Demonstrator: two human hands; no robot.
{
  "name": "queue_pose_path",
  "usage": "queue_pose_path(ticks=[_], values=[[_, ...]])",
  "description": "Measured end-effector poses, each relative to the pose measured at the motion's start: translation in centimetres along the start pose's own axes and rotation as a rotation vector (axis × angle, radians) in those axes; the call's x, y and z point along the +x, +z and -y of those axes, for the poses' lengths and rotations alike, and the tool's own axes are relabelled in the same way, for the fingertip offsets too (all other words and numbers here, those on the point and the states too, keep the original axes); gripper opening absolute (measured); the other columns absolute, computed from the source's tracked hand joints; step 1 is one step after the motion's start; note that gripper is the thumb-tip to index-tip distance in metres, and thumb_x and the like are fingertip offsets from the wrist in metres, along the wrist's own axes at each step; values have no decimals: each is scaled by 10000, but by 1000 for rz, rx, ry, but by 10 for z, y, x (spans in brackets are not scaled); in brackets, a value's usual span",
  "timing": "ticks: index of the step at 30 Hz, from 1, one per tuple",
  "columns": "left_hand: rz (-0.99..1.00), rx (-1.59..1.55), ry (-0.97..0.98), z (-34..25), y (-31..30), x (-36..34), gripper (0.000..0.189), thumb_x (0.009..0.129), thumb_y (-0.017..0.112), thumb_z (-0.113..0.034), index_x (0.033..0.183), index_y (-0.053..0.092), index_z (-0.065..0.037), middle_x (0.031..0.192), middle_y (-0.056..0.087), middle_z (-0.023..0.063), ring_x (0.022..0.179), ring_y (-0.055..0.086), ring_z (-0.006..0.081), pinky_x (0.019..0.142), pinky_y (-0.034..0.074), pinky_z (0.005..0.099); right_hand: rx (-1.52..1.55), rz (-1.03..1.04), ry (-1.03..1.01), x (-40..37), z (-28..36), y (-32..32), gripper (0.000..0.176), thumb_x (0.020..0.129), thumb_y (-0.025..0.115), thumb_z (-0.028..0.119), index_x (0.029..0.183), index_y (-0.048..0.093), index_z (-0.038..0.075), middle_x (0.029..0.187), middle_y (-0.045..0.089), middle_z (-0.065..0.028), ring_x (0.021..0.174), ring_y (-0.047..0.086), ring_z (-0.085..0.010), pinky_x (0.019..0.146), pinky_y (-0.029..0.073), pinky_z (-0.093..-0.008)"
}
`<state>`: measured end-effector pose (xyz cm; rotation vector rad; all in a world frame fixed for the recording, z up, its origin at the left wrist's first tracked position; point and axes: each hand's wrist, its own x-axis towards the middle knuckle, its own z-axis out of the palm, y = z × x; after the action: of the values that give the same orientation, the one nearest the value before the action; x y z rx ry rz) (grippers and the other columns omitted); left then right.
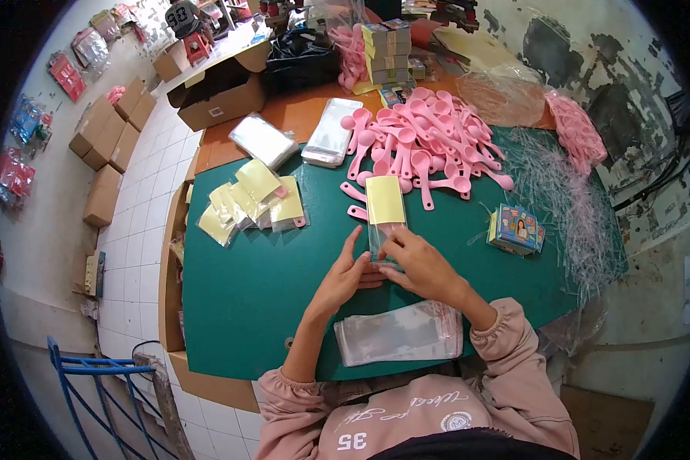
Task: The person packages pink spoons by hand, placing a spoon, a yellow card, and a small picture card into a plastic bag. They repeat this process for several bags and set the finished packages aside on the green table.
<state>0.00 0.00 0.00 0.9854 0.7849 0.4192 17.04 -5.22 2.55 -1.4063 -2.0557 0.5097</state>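
Observation:
A clear plastic bag [377, 239] with a yellow card [386, 201] inside lies before me on the green table [253, 307]. My left hand [346, 270] holds the bag's near end, its fingers partly beneath the plastic and its index finger stretched along the side. From the right, my right hand [423, 264] grips the same near end with bent fingers; its fingertips partly hide the plastic. Just beyond the card is a big heap of pink plastic spoons [422, 138]. Closer to my body lies a stack of flat clear bags [399, 335].
Filled bags with yellow cards [258, 180] are piled at the left. Behind them lie two stacks of clear bags [332, 132]. A bundle of printed cards [517, 230] and tangled clear plastic strips [567, 207] are at the right. An open cardboard box [222, 103] stands at the back left.

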Motion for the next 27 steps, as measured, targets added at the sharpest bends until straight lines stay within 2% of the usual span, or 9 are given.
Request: queue_pose_path(ticks=[3,6,8,12,15,17,21,24,27], values=[[-4,46,89,4,-4,2,575,942,404,-212,1406,69,-160,1035,572,174,887,602,213,789,504,334,-60,-13,0,4,-3,9,218,726,634,88,903,518,40,922,496,-124,836,524,-307,716,432,-394],[-43,273,191,7,-4,3,538,946,386,-201,1402,108,-137,986,588,153,853,606,201,780,500,315,46,0,-10,8,-10,15,215,713,634,78,869,499,20,898,499,-140,821,524,-318,693,430,-388],[-84,412,243,8,-2,5,517,944,385,-198,1398,146,-132,934,602,139,825,605,179,766,497,308,108,53,97,8,-5,8,156,709,606,80,805,496,24,860,496,-142,833,515,-335,723,429,-426],[-106,426,253,8,3,7,508,939,391,-200,1395,176,-138,879,607,126,788,595,151,742,501,303,65,93,147,7,-6,9,137,705,599,75,791,504,28,827,512,-127,839,517,-326,715,427,-434],[-129,264,235,12,0,14,513,924,415,-166,1390,202,-138,805,606,109,738,583,128,695,505,281,40,70,109,3,-5,13,122,707,591,82,787,513,31,809,524,-119,838,522,-309,711,415,-431],[-109,238,200,20,-7,23,547,894,451,-99,1387,215,-137,744,600,81,680,572,105,641,500,253,-71,33,39,1,-3,14,132,718,594,109,787,510,35,817,528,-123,834,524,-297,710,398,-416],[-79,228,194,12,-3,21,602,860,483,-40,1388,216,-148,722,600,65,649,564,86,601,491,235,-52,-12,7,-2,-5,14,128,745,596,131,775,502,49,756,511,-98,779,519,-281,703,347,-374],[-133,276,228,17,0,23,627,844,495,-27,1390,214,-156,734,604,63,635,559,79,589,489,230,-2,32,3,-1,-10,4,139,742,613,130,782,510,46,749,525,-98,733,523,-278,653,370,-358],[-171,305,216,13,0,20,638,836,498,-32,1391,207,-155,740,608,64,629,557,81,583,488,232,216,202,65,-1,-12,-9,170,716,644,139,782,521,40,746,542,-116,687,536,-279,595,397,-381]])
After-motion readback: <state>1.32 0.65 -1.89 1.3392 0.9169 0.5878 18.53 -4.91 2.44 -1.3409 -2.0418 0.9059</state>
